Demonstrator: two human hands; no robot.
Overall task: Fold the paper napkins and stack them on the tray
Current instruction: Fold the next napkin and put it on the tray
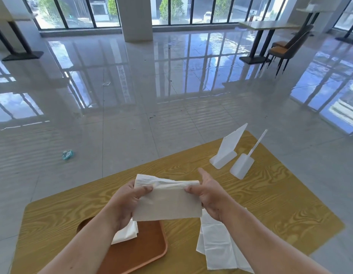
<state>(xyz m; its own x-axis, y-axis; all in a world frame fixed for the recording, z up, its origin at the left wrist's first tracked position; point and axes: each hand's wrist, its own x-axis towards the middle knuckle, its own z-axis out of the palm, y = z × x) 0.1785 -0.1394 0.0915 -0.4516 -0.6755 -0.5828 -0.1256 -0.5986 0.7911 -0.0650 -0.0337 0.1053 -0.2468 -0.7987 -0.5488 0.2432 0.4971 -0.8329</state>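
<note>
I hold a white paper napkin (167, 202) in the air above the table, folded over along its top edge. My left hand (126, 200) pinches its upper left corner and my right hand (209, 196) pinches its upper right corner. Below my left forearm an orange-brown tray (144, 246) rests on the table, with a folded napkin (126, 232) lying on it, partly hidden by my arm. To the right of the tray, a loose pile of unfolded napkins (217, 246) lies flat on the wood.
The yellow wood-grain table (270, 204) carries two white plastic stands (225, 153) (242, 167) at its far right corner. Beyond lies glossy tiled floor with a crumpled scrap (67, 154); another table and chair (286, 46) stand far right.
</note>
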